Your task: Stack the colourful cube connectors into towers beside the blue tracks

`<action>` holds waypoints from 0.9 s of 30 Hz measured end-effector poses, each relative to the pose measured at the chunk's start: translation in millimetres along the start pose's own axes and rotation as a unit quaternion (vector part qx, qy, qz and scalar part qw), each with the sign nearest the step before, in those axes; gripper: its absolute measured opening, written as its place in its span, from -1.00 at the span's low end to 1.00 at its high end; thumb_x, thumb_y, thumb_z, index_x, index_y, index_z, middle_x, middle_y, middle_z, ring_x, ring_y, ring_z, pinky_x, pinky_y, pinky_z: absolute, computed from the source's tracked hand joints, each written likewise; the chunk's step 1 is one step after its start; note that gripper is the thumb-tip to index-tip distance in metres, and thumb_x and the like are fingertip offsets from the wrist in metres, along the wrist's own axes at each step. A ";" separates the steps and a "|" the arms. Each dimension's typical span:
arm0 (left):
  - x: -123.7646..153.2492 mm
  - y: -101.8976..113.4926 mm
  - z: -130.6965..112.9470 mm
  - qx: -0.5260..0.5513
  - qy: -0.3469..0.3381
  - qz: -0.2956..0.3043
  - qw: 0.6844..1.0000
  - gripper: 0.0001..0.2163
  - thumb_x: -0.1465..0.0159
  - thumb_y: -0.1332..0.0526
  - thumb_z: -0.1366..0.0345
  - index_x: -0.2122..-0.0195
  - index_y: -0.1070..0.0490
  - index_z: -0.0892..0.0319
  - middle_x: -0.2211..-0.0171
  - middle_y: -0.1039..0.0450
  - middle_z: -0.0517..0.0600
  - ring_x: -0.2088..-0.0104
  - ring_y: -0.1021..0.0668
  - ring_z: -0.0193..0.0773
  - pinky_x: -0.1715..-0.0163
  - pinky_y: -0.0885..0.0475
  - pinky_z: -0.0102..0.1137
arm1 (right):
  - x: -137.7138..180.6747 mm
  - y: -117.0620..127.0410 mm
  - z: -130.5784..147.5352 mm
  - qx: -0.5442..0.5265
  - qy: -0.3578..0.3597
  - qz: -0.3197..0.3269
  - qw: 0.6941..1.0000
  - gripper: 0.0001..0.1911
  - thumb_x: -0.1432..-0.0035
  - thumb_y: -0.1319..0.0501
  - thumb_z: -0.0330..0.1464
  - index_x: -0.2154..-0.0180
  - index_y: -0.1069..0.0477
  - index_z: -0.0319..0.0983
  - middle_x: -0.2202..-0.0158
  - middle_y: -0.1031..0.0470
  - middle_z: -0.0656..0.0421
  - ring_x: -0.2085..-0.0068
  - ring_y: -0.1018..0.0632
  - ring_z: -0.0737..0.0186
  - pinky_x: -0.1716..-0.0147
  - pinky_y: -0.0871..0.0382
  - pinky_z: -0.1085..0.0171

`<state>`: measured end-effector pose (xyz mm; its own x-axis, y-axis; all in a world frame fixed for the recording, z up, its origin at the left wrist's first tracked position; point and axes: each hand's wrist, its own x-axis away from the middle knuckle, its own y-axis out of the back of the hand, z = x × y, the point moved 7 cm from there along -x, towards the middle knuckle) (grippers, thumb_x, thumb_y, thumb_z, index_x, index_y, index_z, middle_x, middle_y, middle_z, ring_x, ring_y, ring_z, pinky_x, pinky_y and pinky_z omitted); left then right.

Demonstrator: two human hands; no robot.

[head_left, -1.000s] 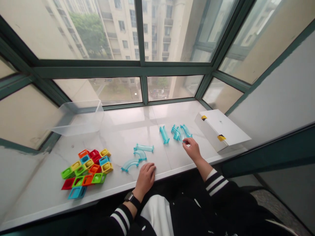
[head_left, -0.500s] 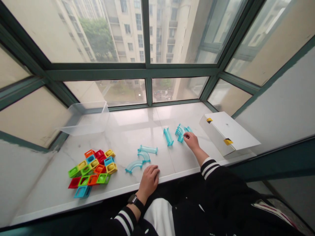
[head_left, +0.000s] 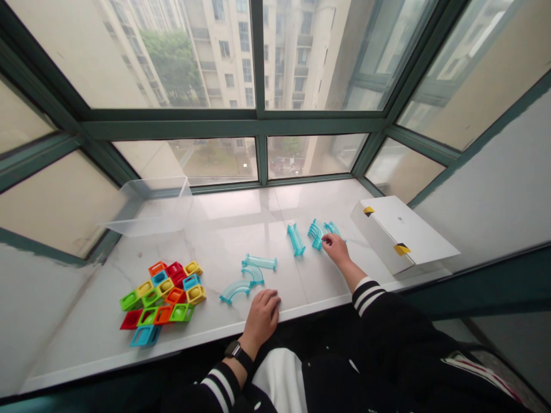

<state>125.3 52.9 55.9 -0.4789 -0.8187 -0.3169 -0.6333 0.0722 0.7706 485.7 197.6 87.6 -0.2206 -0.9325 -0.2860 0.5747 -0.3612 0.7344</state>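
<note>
Nearest the camera, a black smartwatch [head_left: 235,355] is worn on the wrist of the left hand [head_left: 260,320], and a black sleeve with white stripes [head_left: 368,297] is seen on the right arm. The left hand is laid palm down on the white marble sill [head_left: 215,241], with its fingers [head_left: 269,301] held close together and loosely curled, and nothing is held. A curved teal track piece [head_left: 235,291] lies just beside that hand, and a second curved piece [head_left: 253,274] and a straight piece [head_left: 259,263] are set just beyond it. The right hand [head_left: 338,251] is held further along the sill, its thumb and forefinger [head_left: 326,241] closed to a narrow pinch at a cluster of teal track pieces [head_left: 317,232]; whether a piece is gripped or only touched cannot be told. A teal channel piece [head_left: 295,240] lies just left of that cluster. A heap of multicoloured hollow square blocks [head_left: 161,295] is laid out to the left, with a clear plastic tub [head_left: 148,207] behind it. A white cardboard box [head_left: 402,232] with yellow-and-black tape stands at the right. Beyond the sill, a green window frame [head_left: 232,129] is seen, with apartment buildings [head_left: 241,51] outside.
</note>
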 end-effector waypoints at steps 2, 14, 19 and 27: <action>-0.7 1.5 -1.6 0.000 -0.002 -0.003 1.000 -0.74 -0.37 -0.16 0.45 0.01 -0.54 0.04 -0.12 -0.55 0.10 -0.16 -0.54 -0.01 -0.24 -0.48 0.03 | -0.1 -1.5 -0.8 0.000 0.001 0.005 1.000 -0.88 -0.11 -0.21 -0.43 0.30 -0.52 -0.19 0.28 -0.57 0.07 0.30 -0.55 0.11 0.14 -0.45 0.12; 0.0 1.1 -1.7 0.003 -0.001 -0.001 1.000 -0.72 -0.37 -0.14 0.45 0.00 -0.54 0.03 -0.12 -0.54 0.11 -0.18 -0.53 0.01 -0.24 -0.47 0.06 | 1.2 -3.0 1.6 0.023 0.022 0.037 0.999 -0.83 -0.13 -0.20 -0.46 0.24 -0.53 -0.17 0.24 -0.56 0.08 0.26 -0.54 0.11 0.09 -0.45 0.10; -0.1 0.4 -1.5 0.006 0.000 0.000 1.000 -0.72 -0.36 -0.15 0.45 0.01 -0.54 0.03 -0.13 -0.54 0.11 -0.17 -0.53 0.01 -0.24 -0.46 0.06 | 1.7 -3.4 1.3 0.034 0.026 0.040 0.998 -0.79 -0.15 -0.19 -0.47 0.20 -0.54 -0.19 0.23 -0.55 0.08 0.24 -0.54 0.12 0.09 -0.44 0.11; -0.4 0.9 -1.2 0.006 0.003 0.003 1.000 -0.73 -0.37 -0.15 0.45 0.01 -0.54 0.04 -0.12 -0.54 0.12 -0.17 -0.53 0.02 -0.25 -0.45 0.06 | 2.8 -2.2 5.4 0.050 0.028 0.053 0.997 -0.68 -0.16 -0.20 -0.46 0.05 -0.54 -0.18 0.22 -0.56 0.08 0.24 -0.53 0.12 0.08 -0.43 0.12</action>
<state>125.7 52.7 57.4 -0.4793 -0.8217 -0.3083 -0.6372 0.0842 0.7661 479.6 195.8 88.5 -0.1171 -0.9647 -0.2360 0.5094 -0.2623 0.8195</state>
